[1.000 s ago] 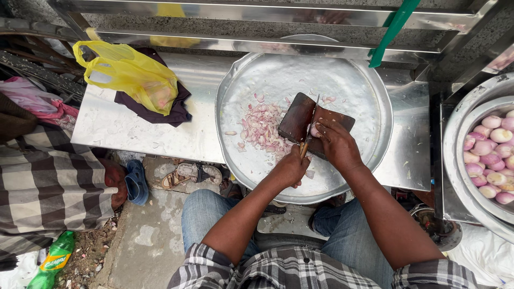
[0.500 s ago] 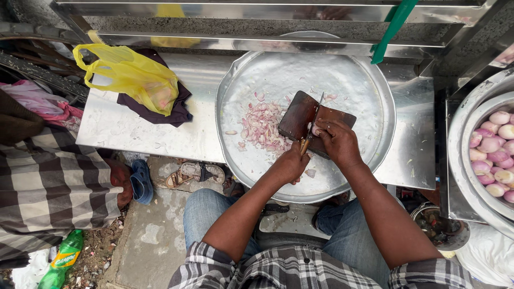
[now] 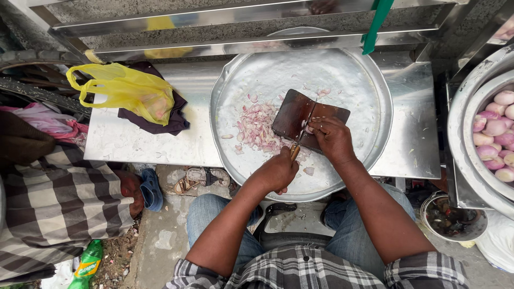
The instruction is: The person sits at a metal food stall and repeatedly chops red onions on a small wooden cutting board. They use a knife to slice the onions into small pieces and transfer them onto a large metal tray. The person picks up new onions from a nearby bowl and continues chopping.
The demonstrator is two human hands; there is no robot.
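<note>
A knife [image 3: 303, 128] is gripped by the left hand [image 3: 277, 172] at its wooden handle, the fingers clenched around it. The blade is held edge-down on a dark wooden board [image 3: 292, 111], and its long axis runs from the handle near the person up and slightly to the right, so the tip points away from the person, toward the far rim of the tray [image 3: 369, 75]. The right hand [image 3: 333, 138] is pressed on the board just right of the blade, fingers curled over something small that cannot be made out. The board lies tilted in the round metal tray, its long axis running from upper left to lower right. A heap of chopped onion [image 3: 257, 127] lies in the tray just left of the board.

The tray sits on a steel table [image 3: 139, 144]. At the table's left end a yellow plastic bag [image 3: 126, 91] lies crumpled on a dark cloth [image 3: 166, 120]. At the right edge, peeled onions [image 3: 495, 136] fill a metal bowl [image 3: 460, 134]. A green bottle [image 3: 85, 265] with a coloured label lies on the ground at lower left, and a green strap [image 3: 377, 24] hangs above the tray.

Compared with the earlier frames, the hands, knife and board are found in nearly the same place; the view has shifted slightly.
</note>
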